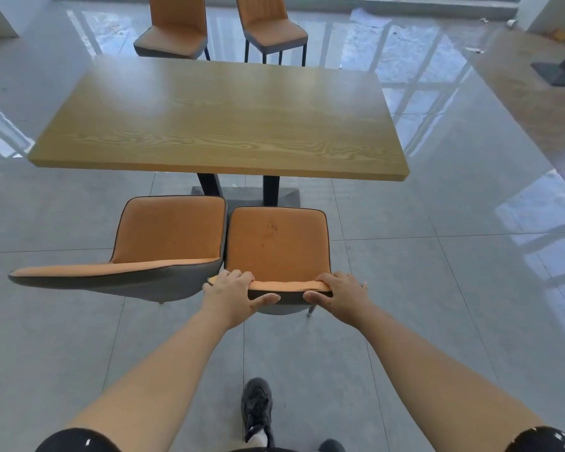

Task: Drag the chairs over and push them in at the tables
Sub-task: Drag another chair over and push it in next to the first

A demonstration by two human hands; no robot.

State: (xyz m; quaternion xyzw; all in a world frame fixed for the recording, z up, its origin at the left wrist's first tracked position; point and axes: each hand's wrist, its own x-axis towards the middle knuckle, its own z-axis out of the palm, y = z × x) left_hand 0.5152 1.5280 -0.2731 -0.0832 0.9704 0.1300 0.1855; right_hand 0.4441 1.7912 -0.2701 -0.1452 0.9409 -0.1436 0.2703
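An orange chair (276, 244) with grey trim stands just short of the near edge of the wooden table (222, 122), its seat facing the table. My left hand (234, 293) grips the left end of its backrest top, and my right hand (338, 295) grips the right end. A second orange chair (172, 234) stands close on its left, its backrest angled out to the left. Both seats sit outside the tabletop edge, in front of the table's dark base (245, 194).
Two more orange chairs (173, 27) (269, 27) stand at the table's far side. The glossy grey tiled floor (437, 288) spreads all around. Another table's dark base (561, 71) is at the far right. My dark shoe (256, 409) is below the chair.
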